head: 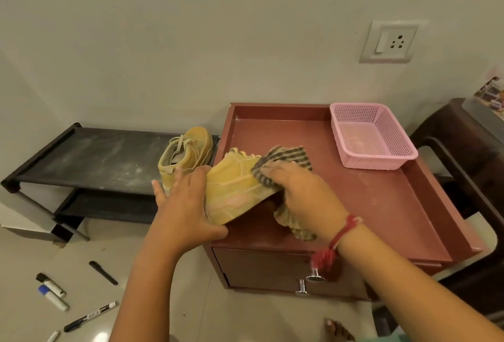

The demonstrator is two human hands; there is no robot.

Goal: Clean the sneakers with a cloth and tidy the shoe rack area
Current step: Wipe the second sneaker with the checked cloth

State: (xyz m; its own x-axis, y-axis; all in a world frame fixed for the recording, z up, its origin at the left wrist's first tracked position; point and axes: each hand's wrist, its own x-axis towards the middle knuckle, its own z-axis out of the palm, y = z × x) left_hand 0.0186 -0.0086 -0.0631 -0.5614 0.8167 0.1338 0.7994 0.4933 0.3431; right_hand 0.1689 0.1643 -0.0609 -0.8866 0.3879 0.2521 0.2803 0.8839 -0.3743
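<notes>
A yellow sneaker [234, 188] lies tipped on its side at the left edge of the reddish-brown cabinet top [381, 197]. My left hand [182, 205] grips its heel end, thumb under the sole. My right hand [302, 194] holds a striped cloth [283, 157] and presses it against the sneaker's upper; part of the cloth hangs below my palm. The second yellow sneaker [188, 150] stands upright on the dusty black shoe rack [90, 161], just behind my left hand.
A pink mesh basket [373, 137] sits at the cabinet's back right corner. Several markers [54, 291] lie scattered on the floor at lower left. A dark chair [469, 150] stands to the right. A wall socket [388, 41] is above the cabinet.
</notes>
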